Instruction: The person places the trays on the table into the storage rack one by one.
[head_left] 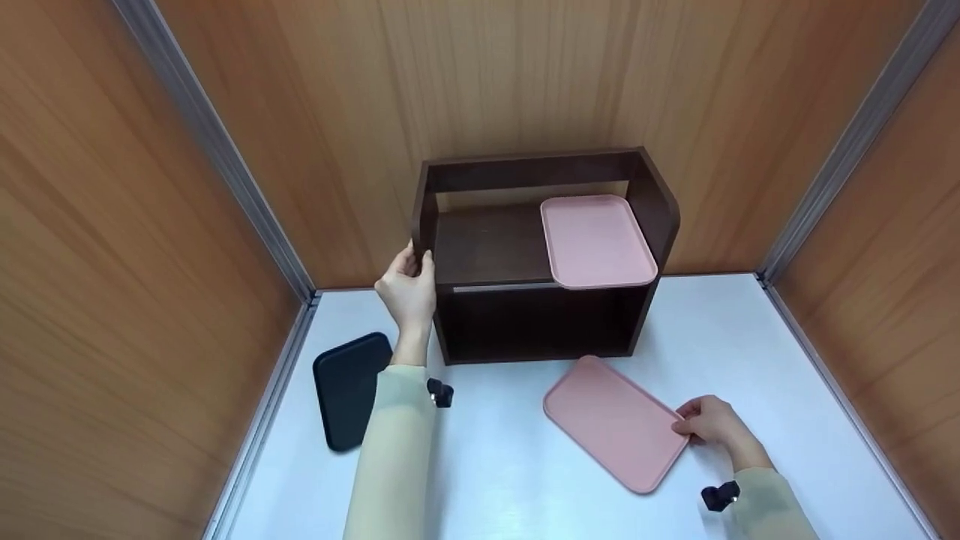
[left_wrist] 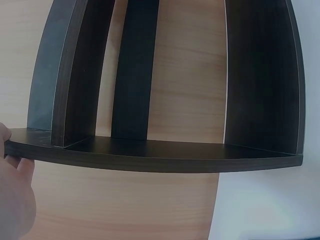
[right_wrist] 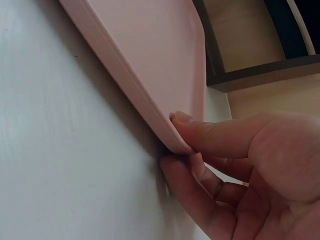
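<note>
your right hand (head_left: 712,424) pinches the near corner of the pink tray (head_left: 613,422), thumb on top of the rim and the other fingers (right_wrist: 200,192) curled under it, so this corner is a little lifted from the white table (head_left: 510,480). the tray lies in front of the dark wooden shelf (head_left: 540,255), slightly to its right, turned at an angle. it looks like thin hard plastic: light, stiff, smooth and probably a bit slippery, with rounded corners and a low raised rim. the rim is the good place to hold, i think, because the flat middle gives nothing to grip. holding only one corner, it may tip or swing, so a grip on the long edge seems safer.

your left hand (head_left: 409,289) is closed around the left side panel of the shelf, thumb in front. the shelf is matte, with wood grain, and looks heavier.

a second pink tray (head_left: 596,241) rests on the upper board of the shelf, at its right end. a black tray (head_left: 351,390) lies left of the shelf, on the table.
</note>
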